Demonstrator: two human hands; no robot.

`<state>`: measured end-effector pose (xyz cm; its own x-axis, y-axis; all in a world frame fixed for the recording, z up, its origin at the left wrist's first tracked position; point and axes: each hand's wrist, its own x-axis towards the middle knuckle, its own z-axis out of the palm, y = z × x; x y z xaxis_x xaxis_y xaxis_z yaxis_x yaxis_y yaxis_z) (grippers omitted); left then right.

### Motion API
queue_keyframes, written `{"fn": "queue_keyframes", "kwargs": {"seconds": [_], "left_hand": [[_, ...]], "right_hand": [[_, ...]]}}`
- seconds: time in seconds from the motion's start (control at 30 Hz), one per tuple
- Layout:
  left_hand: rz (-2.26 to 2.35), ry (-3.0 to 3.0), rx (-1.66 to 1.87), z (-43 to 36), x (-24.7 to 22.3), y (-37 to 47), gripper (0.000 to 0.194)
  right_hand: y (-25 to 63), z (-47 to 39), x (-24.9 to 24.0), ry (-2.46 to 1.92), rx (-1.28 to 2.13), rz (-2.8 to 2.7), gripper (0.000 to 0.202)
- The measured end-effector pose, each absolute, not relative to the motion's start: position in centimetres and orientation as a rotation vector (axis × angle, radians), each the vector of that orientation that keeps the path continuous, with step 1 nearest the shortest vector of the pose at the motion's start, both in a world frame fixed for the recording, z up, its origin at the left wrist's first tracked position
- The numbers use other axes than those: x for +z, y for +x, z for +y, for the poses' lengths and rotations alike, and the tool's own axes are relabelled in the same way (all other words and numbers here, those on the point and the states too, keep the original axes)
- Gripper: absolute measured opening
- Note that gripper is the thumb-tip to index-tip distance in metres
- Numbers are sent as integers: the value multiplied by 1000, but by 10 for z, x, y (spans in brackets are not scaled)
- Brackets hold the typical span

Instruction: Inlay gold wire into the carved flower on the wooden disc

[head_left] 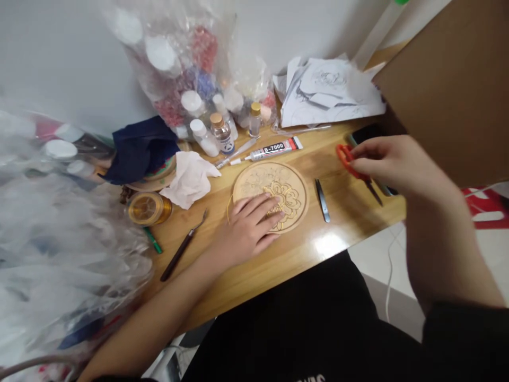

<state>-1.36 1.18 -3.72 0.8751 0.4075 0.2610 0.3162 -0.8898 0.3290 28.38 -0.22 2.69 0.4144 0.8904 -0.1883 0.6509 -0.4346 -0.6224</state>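
Scissors (361, 175), right of frame, above counter (298, 244): right hand (397, 162) pinching orange loops. Judged light, stiff, smooth; loops proper hold, points sharp. Round board (274, 172), centre: left hand (251, 228) spread flat, gripping nothing. Board likely light, rigid; hold by rim; gold wire (292, 204) presumably delicate.

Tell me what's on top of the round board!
A gold flower outline, some thin drawn lines and the left grip are on the round board. Whatever lies right beneath the grip is covered, so it can't be seen.
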Motion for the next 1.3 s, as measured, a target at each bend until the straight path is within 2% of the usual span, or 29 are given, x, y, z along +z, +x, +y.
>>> {"fn": "queue_keyframes", "kwargs": {"seconds": [0.13,0.23,0.43,0.67,1.3], "left_hand": [[542,2764,481,12,-38,-13,30],[539,2772,479,12,-39,-13,31],[557,2770,466,12,-40,-13,33],[568,2739,471,12,-42,-13,33],[581,2689,418,11,-40,-14,32]], "right_hand": [[257,-31,38,-1498,723,-1141,11],[225,-45,32,-1270,674,-1093,16],[185,-57,-1,-1236,607,-1094,4],[179,-61,-16,-1219,535,-1236,23],[174,-62,-17,-1349,588,-1245,22]]}}
